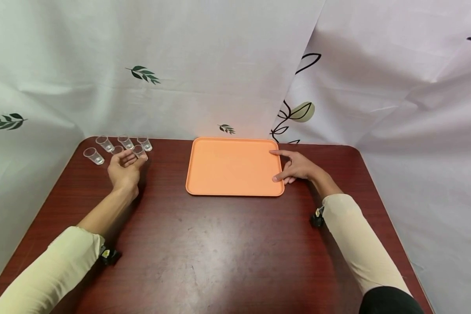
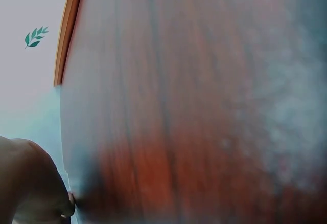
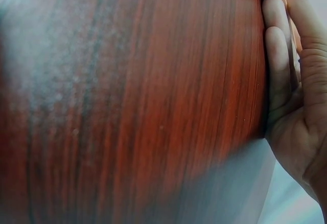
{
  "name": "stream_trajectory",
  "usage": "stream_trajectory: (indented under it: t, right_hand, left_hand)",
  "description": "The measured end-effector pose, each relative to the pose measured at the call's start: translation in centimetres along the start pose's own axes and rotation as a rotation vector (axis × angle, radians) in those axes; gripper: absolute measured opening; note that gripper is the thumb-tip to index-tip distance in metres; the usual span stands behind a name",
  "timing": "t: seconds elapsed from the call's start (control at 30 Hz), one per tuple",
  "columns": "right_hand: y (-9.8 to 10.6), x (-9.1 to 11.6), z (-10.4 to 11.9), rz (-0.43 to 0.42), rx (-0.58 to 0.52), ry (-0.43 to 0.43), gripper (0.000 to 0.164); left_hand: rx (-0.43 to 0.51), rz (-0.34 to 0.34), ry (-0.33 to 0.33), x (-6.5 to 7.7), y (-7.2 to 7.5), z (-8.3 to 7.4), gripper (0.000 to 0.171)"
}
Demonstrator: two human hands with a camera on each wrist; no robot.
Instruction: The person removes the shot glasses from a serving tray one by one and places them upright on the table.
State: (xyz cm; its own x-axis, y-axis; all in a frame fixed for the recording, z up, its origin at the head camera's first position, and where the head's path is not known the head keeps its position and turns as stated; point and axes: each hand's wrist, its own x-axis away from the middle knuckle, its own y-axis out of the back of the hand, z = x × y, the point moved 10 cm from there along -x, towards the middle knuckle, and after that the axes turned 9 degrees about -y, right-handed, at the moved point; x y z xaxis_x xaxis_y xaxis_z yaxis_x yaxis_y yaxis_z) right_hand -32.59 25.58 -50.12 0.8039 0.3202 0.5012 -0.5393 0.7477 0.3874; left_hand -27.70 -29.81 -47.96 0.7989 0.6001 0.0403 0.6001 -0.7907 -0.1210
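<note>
At the back left of the table, my left hand [image 1: 124,172] is among several small clear plastic cups. Its thumb and bent fingers are beside the nearest right cup [image 1: 139,151]; whether they grip it cannot be told. Another cup [image 1: 117,150] is partly behind the fingers. In the left wrist view the left hand [image 2: 33,183] is dark at the lower left, with its fingertips hidden. My right hand [image 1: 296,166] holds the right edge of an orange tray [image 1: 235,168] lying flat at the back. In the right wrist view, the right hand's [image 3: 299,81] thumb and fingers are on either side of the tray edge.
More clear cups stand around the left hand, such as one at the far left [image 1: 94,156] and one at the back right [image 1: 145,144]. The dark red wooden table [image 1: 220,244] meets a white leaf-patterned cloth [image 1: 180,52] behind it.
</note>
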Motion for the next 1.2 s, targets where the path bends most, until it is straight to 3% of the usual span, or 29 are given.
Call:
stream_trajectory:
  t: [0.2, 0.37, 0.73, 1.03, 1.13, 1.2]
  right_hand:
    - [0.1, -0.1, 0.2, -0.003, 0.006, 0.001, 0.105]
    - [0.5, 0.2, -0.2, -0.019, 0.005, -0.001, 0.102]
    - [1.4, 1.4, -1.1, -0.117, -0.066, 0.049, 0.091]
    - [1.9, 2.0, -1.1, -0.177, -0.096, 0.09, 0.081]
    - [2.0, 2.4, -1.1, -0.197, -0.074, 0.083, 0.077]
    - [2.3, 2.9, -0.9, -0.22, -0.049, 0.076, 0.074]
  left_hand:
    - [-0.066, -0.01, 0.007, 1.0, 0.4, 0.1, 0.042]
    - [-0.131, 0.033, 0.001, 2.6, -0.9, 0.1, 0.042]
    - [-0.337, 0.355, -0.155, 5.8, -7.1, -1.3, 0.037]
    - [-0.434, 0.525, -0.19, 6.5, -10.4, -1.9, 0.063]
    - [-0.508, 0.614, -0.235, 6.5, -11.5, -2.4, 0.072]
    - [-0.598, 0.679, -0.3, 6.4, -12.2, -2.9, 0.081]
